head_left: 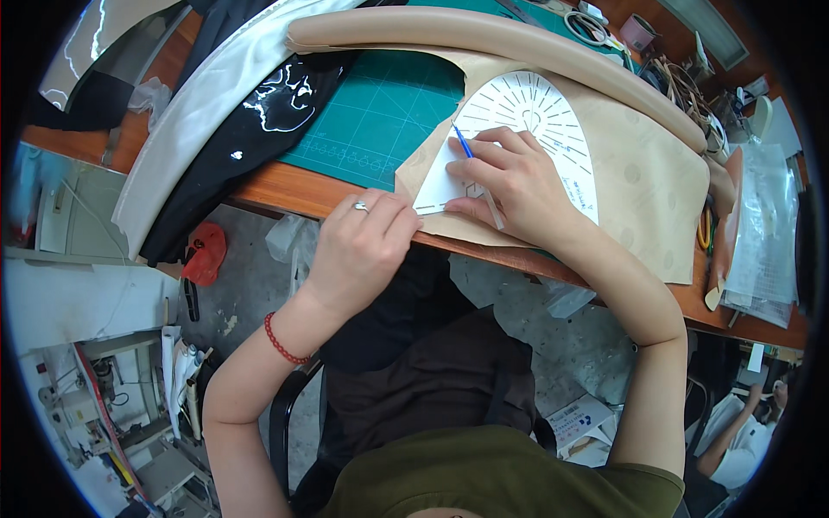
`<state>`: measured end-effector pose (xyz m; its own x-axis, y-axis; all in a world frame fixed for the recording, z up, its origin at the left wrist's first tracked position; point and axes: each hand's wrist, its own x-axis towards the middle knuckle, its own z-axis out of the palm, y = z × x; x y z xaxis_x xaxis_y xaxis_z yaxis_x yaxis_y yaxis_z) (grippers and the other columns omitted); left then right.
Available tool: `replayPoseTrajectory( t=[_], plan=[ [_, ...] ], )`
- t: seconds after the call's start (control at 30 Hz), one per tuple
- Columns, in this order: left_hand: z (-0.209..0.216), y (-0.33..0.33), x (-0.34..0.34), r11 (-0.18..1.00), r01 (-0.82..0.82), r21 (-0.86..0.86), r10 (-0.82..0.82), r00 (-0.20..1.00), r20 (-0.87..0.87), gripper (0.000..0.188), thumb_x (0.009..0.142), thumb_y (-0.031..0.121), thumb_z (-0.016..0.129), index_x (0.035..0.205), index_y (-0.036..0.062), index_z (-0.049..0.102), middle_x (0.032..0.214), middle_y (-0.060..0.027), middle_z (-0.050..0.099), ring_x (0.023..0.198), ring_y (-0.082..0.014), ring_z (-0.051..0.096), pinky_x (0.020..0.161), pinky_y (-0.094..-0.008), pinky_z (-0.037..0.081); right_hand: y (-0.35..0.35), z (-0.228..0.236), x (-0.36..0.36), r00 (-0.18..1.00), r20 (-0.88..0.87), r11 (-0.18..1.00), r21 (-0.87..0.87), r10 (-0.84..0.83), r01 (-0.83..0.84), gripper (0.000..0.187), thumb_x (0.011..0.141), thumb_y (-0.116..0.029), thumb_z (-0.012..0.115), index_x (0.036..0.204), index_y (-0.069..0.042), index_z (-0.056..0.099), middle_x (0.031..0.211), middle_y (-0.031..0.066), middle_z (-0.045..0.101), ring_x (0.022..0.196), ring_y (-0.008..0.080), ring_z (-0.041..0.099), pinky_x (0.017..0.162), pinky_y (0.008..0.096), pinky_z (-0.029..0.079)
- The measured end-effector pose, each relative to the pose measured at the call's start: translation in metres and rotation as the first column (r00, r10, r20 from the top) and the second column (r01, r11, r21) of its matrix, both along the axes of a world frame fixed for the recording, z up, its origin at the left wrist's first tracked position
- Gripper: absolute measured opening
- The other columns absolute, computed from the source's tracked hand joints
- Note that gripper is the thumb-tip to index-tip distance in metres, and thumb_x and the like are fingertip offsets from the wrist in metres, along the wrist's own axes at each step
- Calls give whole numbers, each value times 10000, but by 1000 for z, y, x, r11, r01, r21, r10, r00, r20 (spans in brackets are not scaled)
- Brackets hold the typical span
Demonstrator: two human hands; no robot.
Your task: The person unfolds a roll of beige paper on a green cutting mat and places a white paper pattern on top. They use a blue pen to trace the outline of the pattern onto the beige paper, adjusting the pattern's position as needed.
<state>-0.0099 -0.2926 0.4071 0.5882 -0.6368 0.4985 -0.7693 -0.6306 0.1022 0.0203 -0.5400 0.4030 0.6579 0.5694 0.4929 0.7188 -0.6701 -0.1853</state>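
Note:
A white fan-shaped pattern template [566, 129] with radiating dashes lies on a tan leather sheet [648, 173] at the table's front edge. My right hand [522, 186] rests on the template, closed around a slim pen [462, 141] with a blue tip end. That end points away from me, near the template's left edge. At the template's near left corner is my left hand [364, 246], wearing a ring and a red beaded bracelet. Its fingers are curled together at the leather's edge; whatever they pinch is hidden.
A green cutting mat [371, 116] lies under the leather. Behind it stretches a long tan roll [501, 30]. Glossy black material [276, 108] and a pale roll [190, 129] drape over the table's left side. Clear plastic bags [760, 224] hang at the right. Another person [743, 423] sits at lower right.

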Motion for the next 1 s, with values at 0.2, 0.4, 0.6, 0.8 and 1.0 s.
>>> replayPoseTrajectory(
  t=[0.2, 0.4, 0.6, 0.8, 1.0],
  plan=[
    [15, -28, -12, 912, -170, 374, 133, 984, 123, 85, 777, 120, 690, 787, 47, 647, 771, -52, 553, 734, -188, 619, 608, -305, 477, -2, -2, 0, 1000, 7, 1000, -7, -13, 13, 399, 785, -435, 807, 984, -97, 735, 1168, 92, 721, 1103, 277, 624, 898, 419, 487],
    [11, -43, -19, 830, -247, 499, 164, 965, 206, 89, 746, 87, 684, 777, 67, 603, 806, -55, 558, 767, -181, 641, 628, -331, 515, -2, -1, 0, 1000, 29, 1000, -19, -1, 1, 410, 752, -359, 837, 1050, -100, 728, 1157, 97, 719, 1067, 285, 652, 866, 413, 504],
    [14, -16, -2, 984, -63, 169, 57, 997, 42, 115, 767, 55, 709, 802, 50, 600, 831, -74, 582, 759, -243, 637, 646, -364, 523, 1, -5, -4, 984, 123, 991, -56, 130, -124, 283, 821, -281, 754, 981, -61, 678, 1005, 97, 683, 952, 266, 674, 799, 392, 547],
    [-5, -14, -4, 985, -102, -137, 101, 995, -15, 172, 742, -9, 746, 855, 31, 623, 954, -83, 611, 772, -263, 655, 659, -357, 534, 10, -10, -8, 960, 203, 981, -52, 194, -187, 210, 779, -189, 704, 875, -21, 622, 877, 110, 639, 853, 258, 679, 729, 377, 573],
    [-15, -17, -11, 939, -231, -254, 193, 967, -165, 172, 759, -12, 752, 878, 15, 632, 1035, -92, 584, 755, -230, 653, 640, -350, 541, 9, -10, -12, 986, 73, 988, -48, 149, -146, 240, 778, -176, 748, 925, -38, 619, 928, 103, 666, 819, 246, 697, 665, 358, 580]
  ],
)
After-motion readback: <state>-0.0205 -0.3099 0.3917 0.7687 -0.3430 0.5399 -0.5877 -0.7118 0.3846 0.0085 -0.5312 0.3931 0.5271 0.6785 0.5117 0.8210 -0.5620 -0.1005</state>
